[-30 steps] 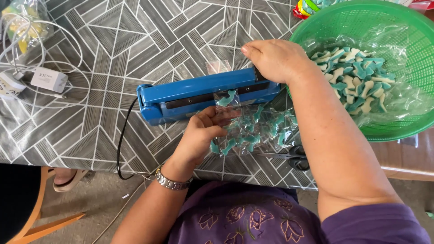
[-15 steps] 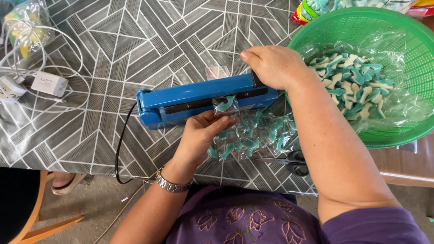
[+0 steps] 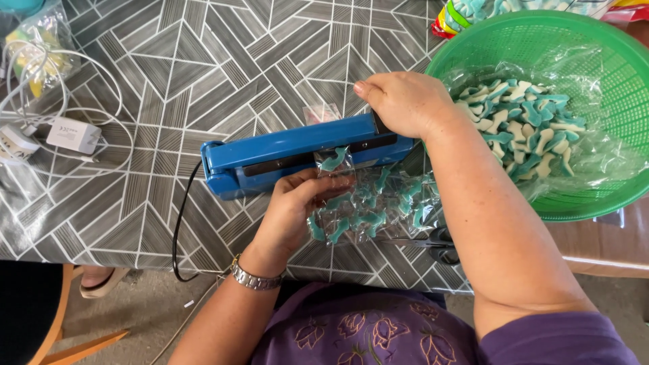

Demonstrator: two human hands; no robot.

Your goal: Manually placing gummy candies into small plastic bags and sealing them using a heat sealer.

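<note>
Right hand (image 3: 405, 101) clenched on blue heat sealer (image 3: 297, 152) arm, pressing it down. Left hand (image 3: 294, 206) pinches candy bag (image 3: 368, 206), neck under bar just above grip. Risk: gummy near the seam, weak seal; fingertips close to hot bar.

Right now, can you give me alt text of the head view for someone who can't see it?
The right hand presses down a blue heat sealer's arm while the left hand holds a clear bag of teal candies in its jaws. A green basket of loose candies sits to the right on a patterned table.
</note>
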